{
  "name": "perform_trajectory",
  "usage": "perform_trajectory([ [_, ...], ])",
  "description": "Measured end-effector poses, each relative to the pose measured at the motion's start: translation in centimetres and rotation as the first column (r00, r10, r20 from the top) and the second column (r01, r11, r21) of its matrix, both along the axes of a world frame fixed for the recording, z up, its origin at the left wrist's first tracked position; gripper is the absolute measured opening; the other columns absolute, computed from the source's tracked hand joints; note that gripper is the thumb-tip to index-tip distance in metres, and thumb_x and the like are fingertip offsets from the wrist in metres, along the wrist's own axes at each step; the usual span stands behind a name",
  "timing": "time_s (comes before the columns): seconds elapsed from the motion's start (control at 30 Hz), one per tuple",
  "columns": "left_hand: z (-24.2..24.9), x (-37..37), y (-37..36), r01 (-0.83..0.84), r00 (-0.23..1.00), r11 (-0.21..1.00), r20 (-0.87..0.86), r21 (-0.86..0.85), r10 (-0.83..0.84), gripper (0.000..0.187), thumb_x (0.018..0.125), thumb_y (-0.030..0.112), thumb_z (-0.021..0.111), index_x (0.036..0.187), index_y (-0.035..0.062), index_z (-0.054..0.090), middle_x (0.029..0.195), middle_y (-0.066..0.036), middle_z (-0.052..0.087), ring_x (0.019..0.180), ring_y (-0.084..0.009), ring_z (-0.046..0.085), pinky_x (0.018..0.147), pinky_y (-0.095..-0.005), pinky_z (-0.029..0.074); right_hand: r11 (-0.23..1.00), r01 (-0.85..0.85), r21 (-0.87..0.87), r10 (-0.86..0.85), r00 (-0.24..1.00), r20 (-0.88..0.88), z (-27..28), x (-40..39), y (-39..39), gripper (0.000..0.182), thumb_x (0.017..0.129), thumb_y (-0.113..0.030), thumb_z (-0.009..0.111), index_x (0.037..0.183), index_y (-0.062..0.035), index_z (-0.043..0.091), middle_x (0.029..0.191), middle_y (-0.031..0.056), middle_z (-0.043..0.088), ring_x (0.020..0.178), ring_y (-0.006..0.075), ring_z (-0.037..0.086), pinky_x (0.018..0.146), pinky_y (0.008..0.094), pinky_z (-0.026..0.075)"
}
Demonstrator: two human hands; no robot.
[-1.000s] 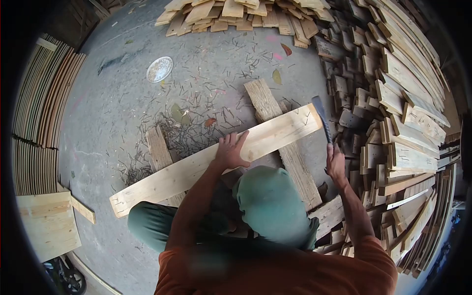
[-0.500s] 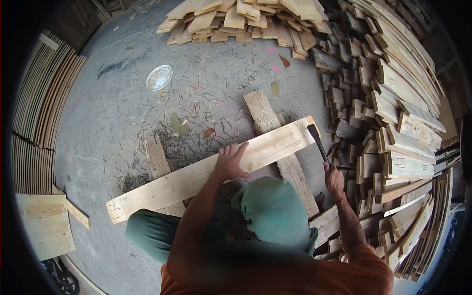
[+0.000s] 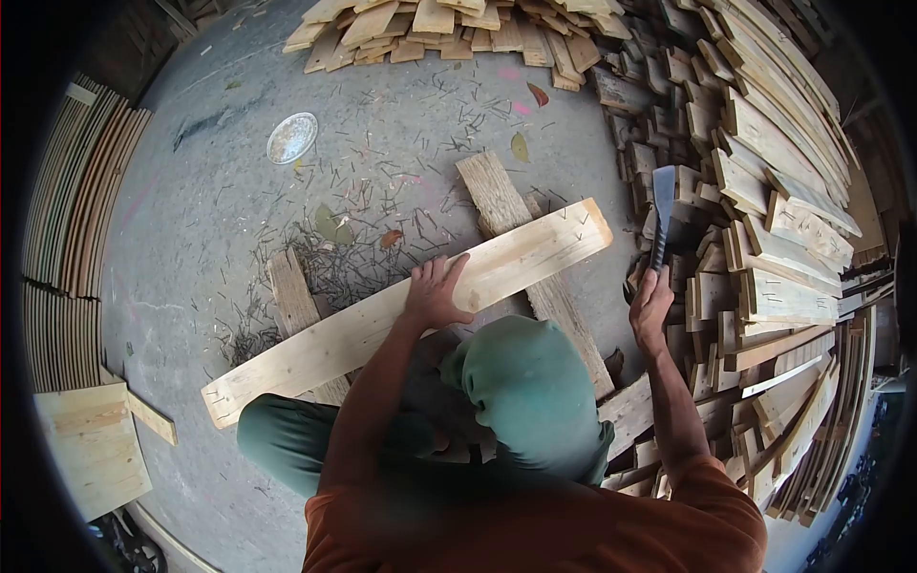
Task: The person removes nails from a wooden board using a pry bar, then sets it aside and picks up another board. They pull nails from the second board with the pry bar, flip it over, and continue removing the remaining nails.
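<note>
Fingers of my left hand [image 3: 436, 291] lie spread and flat on the plank [image 3: 411, 310], palm down near its middle, thumb pointing toward the far end. Those of my right hand [image 3: 650, 307] are curled tight round the handle of the bar [image 3: 661, 212], which I hold raised and nearly upright out to the right, its flat dark head up over the scrap pile [image 3: 764, 220] and clear of the plank.

The plank is pale and long. It runs slantwise from low on my left up to the right, and lies across two greyer boards [image 3: 530, 263] that rest on the concrete floor [image 3: 220, 220]. Small dark marks, staples or nails, show at both of its ends; I cannot tell which.

Loose nails [image 3: 344, 258] litter the floor beyond the plank, thickest just past my left hand. A round metal lid [image 3: 291, 137] lies farther off on the left. Short offcuts [image 3: 449, 24] are heaped at the far side, and stacked boards stand along the left edge. My knee [image 3: 516, 392], in green cloth, sits below the plank between my arms.
</note>
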State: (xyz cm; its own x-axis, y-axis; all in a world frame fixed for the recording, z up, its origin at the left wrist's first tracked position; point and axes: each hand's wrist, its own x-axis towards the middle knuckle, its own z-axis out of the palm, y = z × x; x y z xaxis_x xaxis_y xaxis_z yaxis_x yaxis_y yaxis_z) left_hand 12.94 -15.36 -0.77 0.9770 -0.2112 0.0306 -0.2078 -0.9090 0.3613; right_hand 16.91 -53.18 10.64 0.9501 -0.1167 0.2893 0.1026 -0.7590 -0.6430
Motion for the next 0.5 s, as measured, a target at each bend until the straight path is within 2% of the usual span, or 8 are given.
perform_trajectory([
  [0.03,0.0,-0.3,0.0,0.001,1.0,1.0,0.003,0.001,-0.001,0.123,0.047,0.057,0.081,0.152,0.0154,0.03,0.13,-0.017,0.044,0.115,-0.0324,0.043,0.097,-0.0439,0.031,0.999,-0.031,0.02,0.03,0.998,0.046,-2.1,0.0,-0.7,0.043,0.103,-0.038,0.043,0.089,0.002,0.05,0.069,0.0326,0.056,0.07,0.0528,0.058,0.059,0.0551,0.043],
  [0.07,-0.2,-0.3,0.1,0.002,1.0,1.0,0.006,-0.004,-0.002,0.123,0.047,0.056,0.081,0.152,0.0154,0.03,0.13,-0.017,0.044,0.116,-0.0324,0.043,0.097,-0.0439,0.031,0.98,-0.031,-0.199,-0.02,0.968,-0.25,-3.5,0.6,-1.3,0.048,0.102,-0.042,0.043,0.087,0.0034,0.052,0.072,0.0332,0.058,0.075,0.0539,0.058,0.063,0.0578,0.043],
  [0.13,-0.8,-1.2,0.0,0.005,0.999,1.0,0.033,-0.011,-0.005,0.122,0.048,0.055,0.08,0.152,0.0154,0.03,0.13,-0.017,0.044,0.116,-0.0323,0.043,0.097,-0.0439,0.031,0.938,-0.146,-0.315,0.004,0.912,-0.409,-5.5,-0.2,-3.1,0.055,0.101,-0.046,0.044,0.09,0.006,0.056,0.079,0.0355,0.059,0.084,0.0562,0.057,0.071,0.0596,0.045],
  [0.17,-1.4,-1.7,0.2,0.009,0.998,1.0,0.068,0.028,-0.011,0.121,0.048,0.055,0.08,0.151,0.0154,0.031,0.13,-0.017,0.045,0.116,-0.0322,0.043,0.098,-0.0438,0.031,0.95,-0.095,-0.298,-0.041,0.907,-0.42,-4.9,0.0,-2.5,0.055,0.1,-0.046,0.045,0.091,0.0066,0.058,0.08,0.036,0.06,0.086,0.0567,0.057,0.073,0.0592,0.046],
  [0.2,-0.8,0.1,0.1,-0.007,0.993,0.998,0.116,0.054,0.001,0.12,0.049,0.055,0.08,0.151,0.0154,0.031,0.13,-0.017,0.045,0.116,-0.032,0.043,0.098,-0.0436,0.031,0.938,-0.08,-0.337,0.079,0.997,-0.017,-4.9,0.5,-1.4,0.055,0.1,-0.046,0.046,0.095,0.0067,0.059,0.081,0.0363,0.06,0.088,0.0568,0.057,0.075,0.0586,0.046],
  [0.3,0.0,-0.1,0.3,0.039,0.999,0.999,0.015,0.018,-0.039,0.122,0.054,0.077,0.071,0.151,0.0148,0.032,0.135,-0.019,0.043,0.119,-0.0331,0.042,0.1,-0.0452,0.029,0.994,0.034,-0.104,-0.057,0.971,-0.232,-0.5,0.1,-0.6,0.05,0.102,-0.042,0.045,0.095,0.0066,0.058,0.078,0.035,0.06,0.082,0.0539,0.06,0.069,0.0577,0.046],
  [0.33,0.1,-0.1,0.1,0.014,1.0,0.999,0.01,-0.03,-0.014,0.12,0.049,0.056,0.08,0.152,0.0157,0.031,0.134,-0.018,0.043,0.121,-0.0325,0.041,0.1,-0.0438,0.03,0.998,0.058,0.012,-0.055,0.983,-0.174,0.4,0.0,0.1,0.052,0.103,-0.043,0.042,0.092,0.0055,0.058,0.075,0.0348,0.059,0.076,0.0531,0.059,0.065,0.0571,0.045],
  [0.5,-1.6,-0.7,-0.2,0.018,0.998,0.999,0.066,-0.026,-0.016,0.12,0.05,0.055,0.081,0.152,0.0159,0.031,0.136,-0.019,0.043,0.121,-0.0331,0.042,0.101,-0.0441,0.03,0.947,-0.122,-0.298,-0.004,0.921,-0.39,-8.1,1.0,-4.0,0.061,0.102,-0.049,0.04,0.084,0.0054,0.061,0.078,0.0361,0.059,0.083,0.0547,0.059,0.07,0.0568,0.046],
])
